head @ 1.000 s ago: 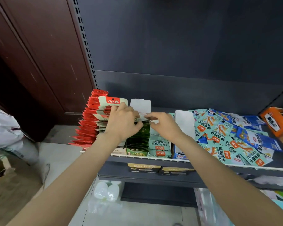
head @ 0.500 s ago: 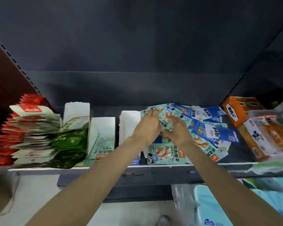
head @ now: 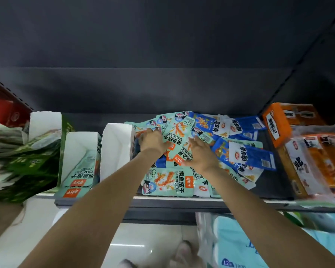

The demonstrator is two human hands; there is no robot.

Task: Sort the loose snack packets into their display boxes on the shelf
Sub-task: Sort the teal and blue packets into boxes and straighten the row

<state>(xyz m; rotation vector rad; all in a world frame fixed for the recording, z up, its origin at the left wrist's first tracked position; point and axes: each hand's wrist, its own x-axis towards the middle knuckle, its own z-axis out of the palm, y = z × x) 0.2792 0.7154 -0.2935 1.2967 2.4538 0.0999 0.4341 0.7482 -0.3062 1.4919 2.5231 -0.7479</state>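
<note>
Head view looks down on a dark grey metal shelf (head: 182, 203) where a loose heap of mint-green foil snack packets (head: 167, 181) and blue-and-white foil snack packets (head: 249, 154) lies mixed between the boxes. Both hands are in the heap: the left hand (head: 153, 141) lies palm-down on the mint-green packets at its left side, fingers spread and fairly straight, while the right hand (head: 200, 153) rests just beside it with fingers extended over a tilted mint-green packet; whether either thumb pinches a packet cannot be told. Just left of the heap stands an open white cardboard display box (head: 116, 149), its wall touching the nearest packets. Next to that, a mint-green cardboard display box (head: 79, 165) holds a few matching packets. Further left are dark green packets (head: 33, 161), blurred, and a red carton (head: 6, 111) behind them. At the right end of the shelf sit orange cardboard snack boxes (head: 278, 124) under clear plastic wrap. Below the shelf, pale blue tissue packs (head: 238, 246) show.
</note>
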